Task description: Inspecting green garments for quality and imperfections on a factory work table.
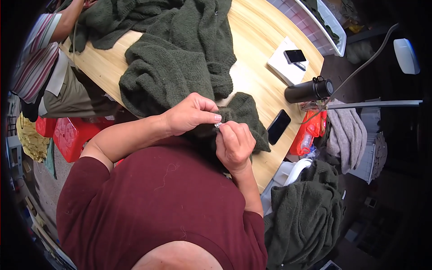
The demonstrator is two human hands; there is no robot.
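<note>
A dark green knitted garment (168, 67) is bunched over the table, and part of it (247, 118) lies at my fingertips. My left hand (191, 114) pinches the knit's edge between thumb and fingers. Close against it, my right hand (235, 144) is closed, its fingertips at a small shiny silvery piece (218, 124). That piece sits between the two hands against the knit; its exact kind is too small to make out. The fingers hide part of the fabric there.
On the wooden table (252, 49) are a black phone (279, 127), a dark bottle (308, 91) and a white pad (281, 60) with another phone. Green knitwear (306, 216) hangs at my right. A co-worker in a striped top (36, 63) stands left, near a red stool (74, 139).
</note>
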